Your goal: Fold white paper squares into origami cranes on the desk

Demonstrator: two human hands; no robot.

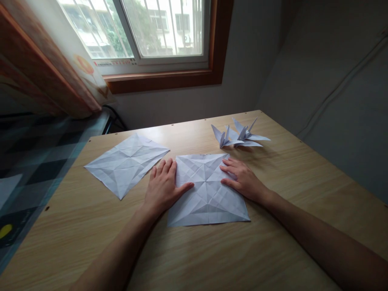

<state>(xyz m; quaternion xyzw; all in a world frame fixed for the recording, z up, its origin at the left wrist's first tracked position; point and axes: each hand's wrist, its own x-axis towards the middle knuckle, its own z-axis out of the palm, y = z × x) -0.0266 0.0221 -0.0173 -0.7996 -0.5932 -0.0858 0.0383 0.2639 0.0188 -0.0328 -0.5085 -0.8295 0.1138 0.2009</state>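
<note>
A square sheet of creased white paper (pixel 209 198) lies unfolded on the wooden table in front of me, with fold lines crossing at its centre. My left hand (pixel 163 182) rests along its left edge, thumb laid on the paper and the other fingers stretched out beside it. On the right edge lies my right hand (pixel 241 176), palm down, fingers spread over the paper. Neither hand grips anything. To the left, a second creased white sheet (pixel 124 161) lies flat, turned cornerwise. Folded paper cranes (pixel 224 139) stand grouped behind my right hand.
The light wooden table (pixel 100 238) has a far edge near the wall below the window (pixel 169 28). At left, a checked cloth (pixel 33 161) covers another surface, beneath an orange curtain (pixel 45 60). A cable (pixel 336 89) hangs along the right wall.
</note>
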